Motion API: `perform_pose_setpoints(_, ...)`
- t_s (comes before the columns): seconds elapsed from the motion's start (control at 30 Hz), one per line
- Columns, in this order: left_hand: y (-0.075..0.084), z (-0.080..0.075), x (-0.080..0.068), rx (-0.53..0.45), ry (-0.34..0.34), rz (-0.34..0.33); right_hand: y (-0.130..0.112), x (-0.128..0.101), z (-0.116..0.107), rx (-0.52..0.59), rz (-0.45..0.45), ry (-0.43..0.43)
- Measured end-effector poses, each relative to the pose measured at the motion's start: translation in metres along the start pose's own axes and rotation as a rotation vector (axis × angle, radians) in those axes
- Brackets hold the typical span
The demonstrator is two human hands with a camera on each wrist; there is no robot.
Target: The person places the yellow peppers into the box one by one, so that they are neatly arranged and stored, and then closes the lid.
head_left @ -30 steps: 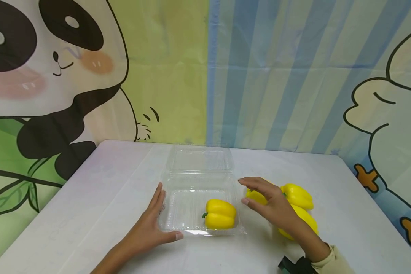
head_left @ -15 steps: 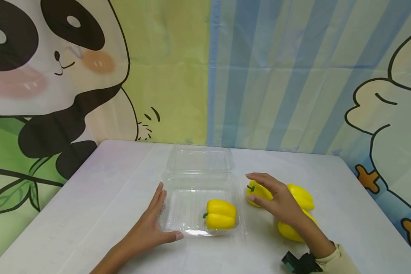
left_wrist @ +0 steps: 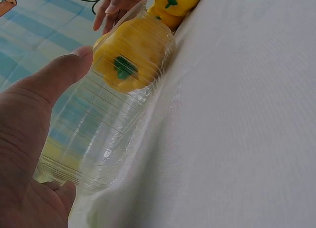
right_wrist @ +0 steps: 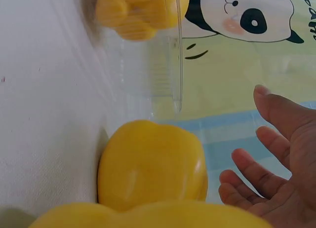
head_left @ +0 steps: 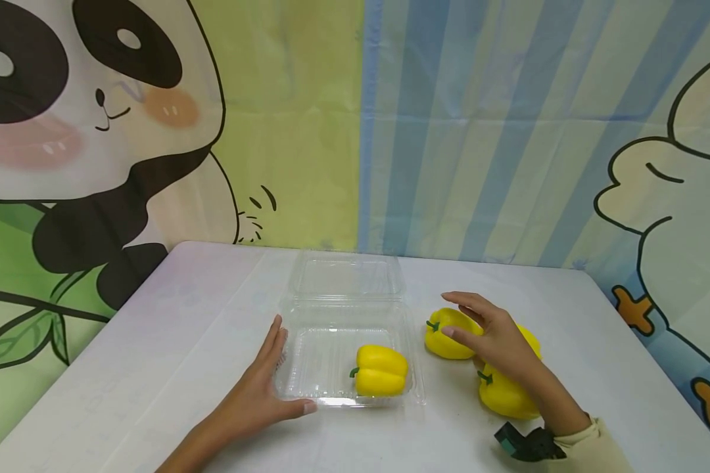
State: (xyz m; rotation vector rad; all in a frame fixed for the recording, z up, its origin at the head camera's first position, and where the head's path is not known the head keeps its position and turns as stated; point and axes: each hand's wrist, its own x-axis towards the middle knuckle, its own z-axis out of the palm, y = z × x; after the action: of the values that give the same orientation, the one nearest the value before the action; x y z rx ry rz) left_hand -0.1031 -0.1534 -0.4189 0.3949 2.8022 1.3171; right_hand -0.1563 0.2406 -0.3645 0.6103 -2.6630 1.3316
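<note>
Over the last second the right hand [head_left: 497,338] has drawn back from the clear box [head_left: 316,374] toward the surface's right edge, uncovering more of the left loose pepper [head_left: 440,341], while the boxed pepper [head_left: 381,371] has stayed put. That seems to leave the work with one pepper inside and three outside — the hand carries nothing and is now among the loose ones. The boxed pepper lies on its side in the box's near right corner; the near loose pepper [head_left: 503,397] and the far loose pepper [head_left: 531,338] lie toward the surface's right edge. The right hand hangs over this group, its grip spread, thumb and fingers pointing left and apart from the left loose pepper. The left hand [head_left: 257,391] is spread round the box's near left corner — thumb along the near rim, fingers along the left side.
</note>
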Motion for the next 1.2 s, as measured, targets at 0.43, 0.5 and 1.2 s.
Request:
perform_pose_setpoints(0.43,0.001,0.001,0.0,0.01,-0.008,-0.018,0.016,0.004,-0.002,-0.024,0.083,-0.028)
perform_pose_setpoints(0.5,0.001,0.001,0.0,0.01,-0.01,-0.019,0.017,0.004,-0.002,-0.033,0.101,-0.051)
perform_pose_setpoints(1.2,0.003,0.0,-0.001,0.007,-0.021,-0.032,0.015,0.003,-0.002,-0.201,0.099,-0.194)
